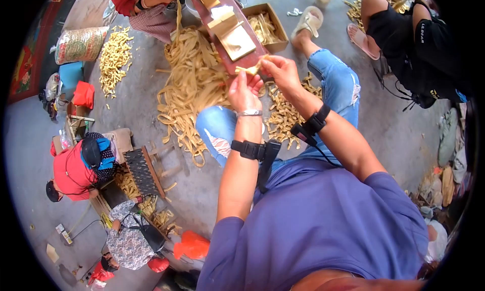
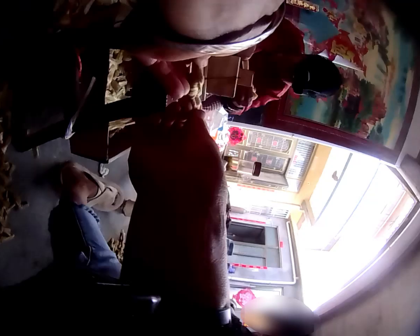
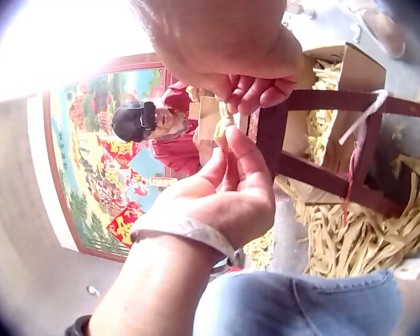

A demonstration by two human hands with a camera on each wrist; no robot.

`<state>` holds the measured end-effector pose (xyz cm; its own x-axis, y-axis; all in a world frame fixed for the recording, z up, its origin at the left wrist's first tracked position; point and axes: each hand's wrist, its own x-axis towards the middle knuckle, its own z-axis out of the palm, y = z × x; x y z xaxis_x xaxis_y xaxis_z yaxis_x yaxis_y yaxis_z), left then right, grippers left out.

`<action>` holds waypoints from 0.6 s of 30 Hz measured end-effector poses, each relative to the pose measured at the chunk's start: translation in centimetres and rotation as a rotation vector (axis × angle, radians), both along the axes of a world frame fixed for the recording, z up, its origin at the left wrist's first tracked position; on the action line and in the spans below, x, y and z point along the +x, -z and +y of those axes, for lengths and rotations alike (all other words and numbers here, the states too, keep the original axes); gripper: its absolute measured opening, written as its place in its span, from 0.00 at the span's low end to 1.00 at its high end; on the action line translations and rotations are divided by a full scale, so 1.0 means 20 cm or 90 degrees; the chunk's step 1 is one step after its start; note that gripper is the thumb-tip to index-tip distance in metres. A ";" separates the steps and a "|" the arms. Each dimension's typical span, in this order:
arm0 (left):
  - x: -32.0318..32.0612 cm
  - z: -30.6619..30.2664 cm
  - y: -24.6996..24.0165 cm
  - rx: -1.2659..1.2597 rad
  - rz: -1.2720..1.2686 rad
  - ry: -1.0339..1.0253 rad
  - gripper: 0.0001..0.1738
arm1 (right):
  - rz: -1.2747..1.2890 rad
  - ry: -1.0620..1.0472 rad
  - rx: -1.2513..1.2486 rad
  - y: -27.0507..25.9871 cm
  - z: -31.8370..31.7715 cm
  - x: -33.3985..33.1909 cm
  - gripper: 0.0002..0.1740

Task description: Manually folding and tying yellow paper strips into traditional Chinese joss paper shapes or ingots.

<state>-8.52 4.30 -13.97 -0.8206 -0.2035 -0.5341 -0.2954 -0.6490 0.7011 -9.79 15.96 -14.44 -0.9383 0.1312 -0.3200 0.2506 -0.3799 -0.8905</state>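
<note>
My left hand [image 1: 245, 93] and right hand [image 1: 283, 73] meet over the near end of a narrow red bench [image 1: 227, 63]. Between them is a short pale-yellow strip [image 1: 248, 70], folded into a small knot. In the right wrist view, the left thumb and fingers pinch the knotted strip [image 3: 224, 131] from below. The right hand [image 3: 220, 42] holds its upper end, with its fingertips partly hidden behind the palm. A wooden block [image 1: 241, 47] lies farther up the bench. The left wrist view is dark around the fingers.
A heap of long yellow strips [image 1: 194, 74] lies left of the bench, and a pile of small knotted pieces [image 1: 285, 117] sits between my knees. A cardboard box [image 1: 283, 32] of strips stands beyond. Other people sit nearby, one in red [image 1: 73, 172] at left.
</note>
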 end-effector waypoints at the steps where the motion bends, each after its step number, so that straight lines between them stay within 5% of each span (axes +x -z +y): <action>1: -0.04 -0.01 0.00 -0.011 0.004 0.024 0.09 | 0.007 -0.011 0.011 0.02 0.01 -0.05 0.14; 6: -0.17 -0.03 0.01 -0.114 -0.039 0.016 0.09 | 0.043 0.010 0.083 0.04 0.00 -0.14 0.23; 15: -0.16 -0.01 0.02 -0.111 0.001 -0.017 0.09 | 0.024 0.039 0.217 -0.02 0.07 -0.07 0.12; 18: -0.10 0.03 -0.04 -0.108 0.062 -0.005 0.10 | -0.096 -0.035 0.121 -0.12 0.05 -0.06 0.12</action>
<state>-10.51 4.86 -13.18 -0.8648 -0.2902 -0.4099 -0.2167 -0.5206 0.8258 -11.03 16.88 -12.00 -0.8892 0.1517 -0.4316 0.4019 -0.1915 -0.8954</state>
